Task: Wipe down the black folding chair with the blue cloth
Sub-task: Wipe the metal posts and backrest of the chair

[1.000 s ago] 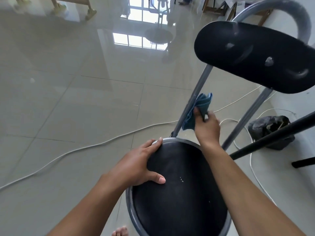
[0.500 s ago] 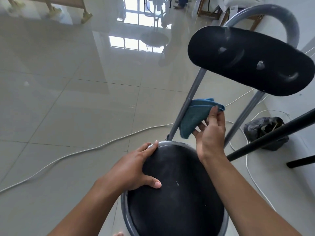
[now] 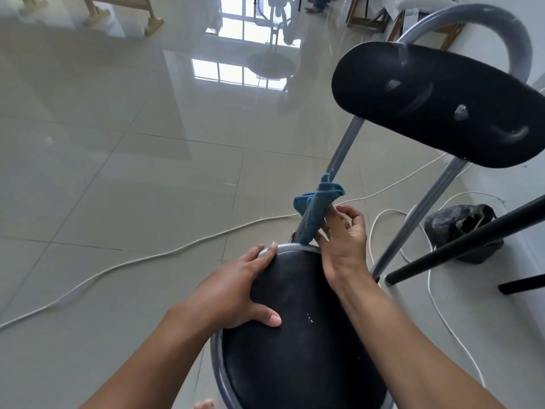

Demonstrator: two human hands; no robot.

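Observation:
The black folding chair stands right below me, its round black seat (image 3: 312, 343) ringed by grey tube and its oval black backrest (image 3: 436, 104) up at the right. My left hand (image 3: 236, 293) grips the seat's left rim, thumb on the padding. My right hand (image 3: 342, 237) pinches the blue cloth (image 3: 317, 206) with its fingertips. The cloth is draped around the left grey upright tube (image 3: 343, 149) just above the seat.
A glossy tiled floor (image 3: 118, 202) spreads to the left, crossed by a white cable (image 3: 147, 258). A black bag (image 3: 460, 228) lies at the right, behind a black bar (image 3: 472, 240). Wooden furniture legs (image 3: 153, 22) stand far back. A toe (image 3: 203, 405) shows at the bottom edge.
My right hand has slid the cloth down the left upright toward the seat and loosened from a full grip to a fingertip hold. My left hand stays on the seat rim.

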